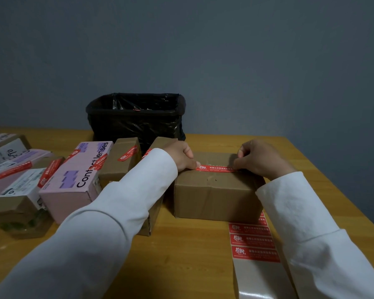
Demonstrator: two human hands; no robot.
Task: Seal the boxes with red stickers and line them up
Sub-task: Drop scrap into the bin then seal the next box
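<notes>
A brown cardboard box (214,195) stands in the middle of the wooden table (192,255). A red sticker (215,168) lies across its top near the front edge. My left hand (183,157) presses the sticker's left end with the thumb, fingers curled. My right hand (261,158) pinches the sticker's right end. A backing strip (254,244) with three red stickers lies in front of the box to the right. Left of it stand sealed boxes: a pink contact lens box (73,184) and a small brown box (121,160).
A black bin (136,117) lined with a black bag stands at the back of the table against the grey wall. More pink and white boxes (15,167) with red stickers crowd the left side. The table's right edge runs close to my right sleeve.
</notes>
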